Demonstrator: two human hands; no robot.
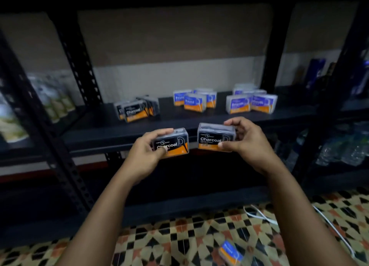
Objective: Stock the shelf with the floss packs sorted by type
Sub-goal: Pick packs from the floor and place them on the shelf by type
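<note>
- The left hand (148,148) pinches a Charcoal pack (171,142) by its short end, thumb on the label, fingers curled over the top edge
- The right hand (242,137) clamps a second Charcoal pack (215,137) the same way, just in front of the shelf (199,119) lip
- Both look like light, rigid clear-plastic boxes; smooth walls may slip, so gripping across the narrow ends suits them
- The Charcoal pile (136,107) sits at about ten o'clock from the hands, the blue Round pile (194,99) at twelve, the third blue pile (251,102) at one; its blurred label probably reads Smooth
- A loose blue pack (231,252) lies on the floor at five o'clock
</note>
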